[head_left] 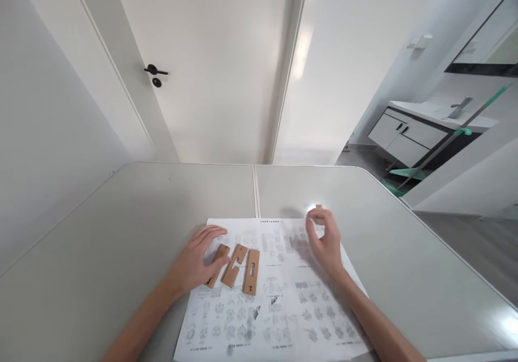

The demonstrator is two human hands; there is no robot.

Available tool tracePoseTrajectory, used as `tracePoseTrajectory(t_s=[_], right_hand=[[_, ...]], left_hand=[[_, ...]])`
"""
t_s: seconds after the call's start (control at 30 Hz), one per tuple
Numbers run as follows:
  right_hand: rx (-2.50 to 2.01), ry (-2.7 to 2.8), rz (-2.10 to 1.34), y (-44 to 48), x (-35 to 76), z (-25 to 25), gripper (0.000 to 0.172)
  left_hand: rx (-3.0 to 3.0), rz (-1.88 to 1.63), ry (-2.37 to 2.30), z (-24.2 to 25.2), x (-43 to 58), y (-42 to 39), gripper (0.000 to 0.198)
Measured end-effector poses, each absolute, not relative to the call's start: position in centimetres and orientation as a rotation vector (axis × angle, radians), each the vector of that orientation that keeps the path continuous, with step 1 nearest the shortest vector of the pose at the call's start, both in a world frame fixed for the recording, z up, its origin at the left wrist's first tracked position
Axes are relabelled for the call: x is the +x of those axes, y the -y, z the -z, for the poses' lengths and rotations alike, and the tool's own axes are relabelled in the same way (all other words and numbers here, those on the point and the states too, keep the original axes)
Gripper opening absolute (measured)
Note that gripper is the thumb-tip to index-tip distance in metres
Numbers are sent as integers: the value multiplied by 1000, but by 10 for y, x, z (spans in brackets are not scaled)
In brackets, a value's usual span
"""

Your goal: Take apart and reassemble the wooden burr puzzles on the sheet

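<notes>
Three flat brown wooden puzzle pieces lie side by side on a printed sheet. The rightmost is a slotted piece [251,272] marked 2, and the middle one is a notched piece [233,266]. Partly covered by my left thumb is the third, a left piece [219,258]. My left hand [198,262] rests around that group, fingers spread, thumb over the left piece. Over the sheet's far right corner, my right hand [326,238] is curled in a pinch. A small brownish bit [319,206] shows just beyond its fingers; its shape is mostly hidden.
Beneath the pieces, the white sheet [291,308] carries rows of small printed diagrams and has small torn spots. It lies on a pale grey table [121,232] with a seam down the middle. A white door [210,70] stands behind; a sink cabinet [408,130] is at right.
</notes>
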State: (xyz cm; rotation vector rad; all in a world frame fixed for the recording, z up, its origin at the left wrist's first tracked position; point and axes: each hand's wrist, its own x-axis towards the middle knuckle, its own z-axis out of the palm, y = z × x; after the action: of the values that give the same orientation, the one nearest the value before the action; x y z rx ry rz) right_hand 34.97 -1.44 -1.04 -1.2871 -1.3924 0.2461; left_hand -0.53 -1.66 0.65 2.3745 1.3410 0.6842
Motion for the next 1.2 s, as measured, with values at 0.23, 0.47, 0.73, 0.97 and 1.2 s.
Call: tracePoseTrajectory(t_s=[0.23,0.47,0.73,0.97,1.2], right_hand=[[-919,2099,-788,41,314,3,51],[-812,2265,-731,43,308,8,91],[-789,2281,-707,42,309,8,93],[-780,2304,-701,44,306,9,94],[-804,2250,-633,46,294,14,88]], left_hand=[[2566,-391,-1102,-6,0,32,104],[2602,-340,-1053,-9,17,25,107],[2619,-396,-1099,-10,8,22,101],[2621,-398,-1297,-15,-28,40,76],[2628,-521,-1596,-14,-32,53,58]])
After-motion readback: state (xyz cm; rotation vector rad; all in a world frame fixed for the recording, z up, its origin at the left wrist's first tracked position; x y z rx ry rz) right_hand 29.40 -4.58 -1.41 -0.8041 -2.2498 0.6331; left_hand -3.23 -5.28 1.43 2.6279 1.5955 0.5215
